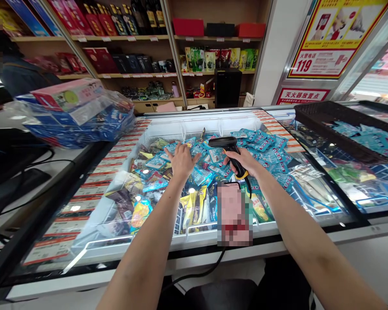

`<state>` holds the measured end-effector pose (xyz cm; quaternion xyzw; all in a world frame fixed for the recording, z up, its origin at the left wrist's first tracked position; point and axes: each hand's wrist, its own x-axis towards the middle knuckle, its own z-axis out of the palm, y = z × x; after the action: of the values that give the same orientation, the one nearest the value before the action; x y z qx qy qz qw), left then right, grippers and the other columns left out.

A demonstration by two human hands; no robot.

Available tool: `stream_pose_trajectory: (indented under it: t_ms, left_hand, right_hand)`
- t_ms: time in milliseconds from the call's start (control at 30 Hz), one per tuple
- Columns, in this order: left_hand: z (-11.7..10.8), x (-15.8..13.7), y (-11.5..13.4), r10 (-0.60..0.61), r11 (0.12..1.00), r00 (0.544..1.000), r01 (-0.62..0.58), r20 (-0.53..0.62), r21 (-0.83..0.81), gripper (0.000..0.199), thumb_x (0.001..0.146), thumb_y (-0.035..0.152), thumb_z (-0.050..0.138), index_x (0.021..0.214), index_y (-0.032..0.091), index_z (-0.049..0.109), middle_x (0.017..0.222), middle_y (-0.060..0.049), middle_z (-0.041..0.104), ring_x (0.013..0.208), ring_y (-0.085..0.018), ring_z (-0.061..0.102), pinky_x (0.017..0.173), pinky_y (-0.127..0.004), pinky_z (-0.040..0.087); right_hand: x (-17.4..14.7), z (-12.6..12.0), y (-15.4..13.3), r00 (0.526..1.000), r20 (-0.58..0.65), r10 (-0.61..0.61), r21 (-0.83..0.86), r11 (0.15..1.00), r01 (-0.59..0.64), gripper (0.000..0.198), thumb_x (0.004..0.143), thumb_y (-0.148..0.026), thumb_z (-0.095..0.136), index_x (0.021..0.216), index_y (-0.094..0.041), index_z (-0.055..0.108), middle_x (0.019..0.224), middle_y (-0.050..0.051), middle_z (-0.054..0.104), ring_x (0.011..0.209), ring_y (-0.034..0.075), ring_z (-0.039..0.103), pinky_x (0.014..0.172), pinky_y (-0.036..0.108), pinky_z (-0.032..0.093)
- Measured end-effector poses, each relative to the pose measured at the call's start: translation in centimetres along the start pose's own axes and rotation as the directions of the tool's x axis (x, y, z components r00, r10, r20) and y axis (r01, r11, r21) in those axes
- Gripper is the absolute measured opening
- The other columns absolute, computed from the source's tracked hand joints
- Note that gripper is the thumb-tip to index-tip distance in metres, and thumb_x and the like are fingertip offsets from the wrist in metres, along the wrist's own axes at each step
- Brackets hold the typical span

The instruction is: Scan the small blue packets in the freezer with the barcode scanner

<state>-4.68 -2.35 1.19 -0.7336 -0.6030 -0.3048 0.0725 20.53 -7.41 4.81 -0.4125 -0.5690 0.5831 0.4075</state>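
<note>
A black and yellow barcode scanner (235,162) is gripped in my right hand (245,161), its head pointing left over small blue packets (261,144). My left hand (183,161) is open with fingers spread, at the blue packets left of the scanner. Whether it presses on a packet I cannot tell. The packets are spread over the glass top of a chest freezer, thickest to the right of the scanner. A phone (231,206), partly blurred out, lies near the front edge below the scanner. The scanner's cable passes down beside it.
Yellow ice-cream wrappers (194,204) show through the glass. A dark basket (349,129) with more blue packets stands at right. Plastic-wrapped boxes (80,112) sit at left, near a person (22,69). Shelves of goods (123,38) line the back.
</note>
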Motion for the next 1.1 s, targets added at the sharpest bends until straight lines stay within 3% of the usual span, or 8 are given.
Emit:
stream_pose_trajectory:
  t_ms: [133,233,367,467,567,667,867,1100]
  left_hand:
    - [-0.7,0.0,0.1,-0.012,1.000,0.998,0.011,-0.060,-0.004,0.047,0.087,0.053,0.052,0.118,0.017,0.057,0.119,-0.017,0.061,0.125,-0.035,0.046,0.115,-0.058,0.008]
    - [-1.2,0.0,0.1,-0.025,0.998,0.996,0.019,-0.083,-0.067,0.041,0.091,0.049,0.047,0.115,0.018,0.057,0.113,-0.015,0.063,0.118,-0.033,0.052,0.109,-0.052,0.025]
    - [-1.0,0.2,-0.6,-0.097,0.952,0.992,0.067,-0.086,-0.297,0.033,0.094,0.043,0.044,0.114,0.018,0.053,0.105,-0.012,0.065,0.098,-0.027,0.062,0.092,-0.042,0.043]
    - [-0.4,0.5,-1.5,-0.223,0.849,0.961,0.109,-0.164,-0.517,0.033,0.089,0.046,0.054,0.108,0.019,0.051,0.096,-0.008,0.065,0.086,-0.022,0.064,0.079,-0.035,0.051]
    - [0.3,0.7,-2.2,-0.328,0.667,0.937,0.140,-0.120,-0.731,0.045,0.082,0.049,0.063,0.110,0.020,0.043,0.093,-0.005,0.063,0.070,-0.016,0.063,0.061,-0.030,0.054]
    - [0.7,0.9,-2.3,-0.322,0.535,0.945,0.135,-0.054,-0.834,0.060,0.080,0.047,0.066,0.123,0.021,0.034,0.100,-0.006,0.063,0.069,-0.015,0.065,0.054,-0.028,0.056]
    - [1.1,1.0,-2.5,-0.264,0.457,0.964,0.148,0.026,-0.877,0.081,0.079,0.041,0.068,0.143,0.023,0.022,0.103,-0.008,0.062,0.074,-0.016,0.067,0.059,-0.031,0.061]
    - [1.4,1.0,-2.6,-0.234,0.442,0.969,0.181,0.082,-0.878,0.083,0.077,0.039,0.068,0.145,0.024,0.023,0.104,-0.009,0.064,0.077,-0.019,0.069,0.059,-0.033,0.061]
  right_hand:
    - [0.1,0.0,0.1,1.000,-0.009,0.002,0.015,1.000,-0.001,0.033,0.080,-0.051,0.065,0.089,-0.019,0.061,0.051,0.001,0.063,0.036,0.014,0.051,0.034,0.024,0.042]
    - [0.0,0.0,0.1,1.000,0.000,-0.013,0.030,0.999,0.013,0.035,0.080,-0.051,0.066,0.094,-0.019,0.061,0.054,0.002,0.064,0.037,0.014,0.051,0.033,0.025,0.041]
    - [-0.1,0.2,-0.1,1.000,0.001,-0.025,0.047,0.999,0.025,0.035,0.080,-0.049,0.067,0.096,-0.019,0.061,0.060,0.003,0.068,0.037,0.013,0.051,0.032,0.025,0.042]
    - [-0.2,0.3,-0.4,1.000,-0.004,-0.022,0.051,0.998,0.022,0.034,0.080,-0.047,0.067,0.097,-0.018,0.060,0.068,0.004,0.070,0.037,0.012,0.052,0.032,0.025,0.042]
    - [-0.2,0.4,-0.5,0.999,0.004,-0.035,0.060,0.998,0.035,0.033,0.081,-0.045,0.066,0.098,-0.017,0.059,0.073,0.004,0.071,0.038,0.011,0.052,0.033,0.024,0.043]
    - [-0.2,0.5,-0.5,0.999,0.006,-0.040,0.060,0.997,0.040,0.033,0.081,-0.044,0.065,0.099,-0.017,0.059,0.074,0.004,0.071,0.038,0.011,0.053,0.032,0.024,0.043]
    - [-0.1,0.3,-0.1,1.000,-0.002,-0.031,0.032,0.999,0.031,0.034,0.081,-0.047,0.065,0.098,-0.018,0.060,0.070,0.003,0.071,0.038,0.011,0.052,0.032,0.024,0.043]
    - [-0.2,0.1,0.1,1.000,0.001,-0.018,-0.013,1.000,0.018,0.034,0.082,-0.050,0.064,0.095,-0.018,0.062,0.053,0.000,0.064,0.036,0.012,0.052,0.033,0.022,0.040]
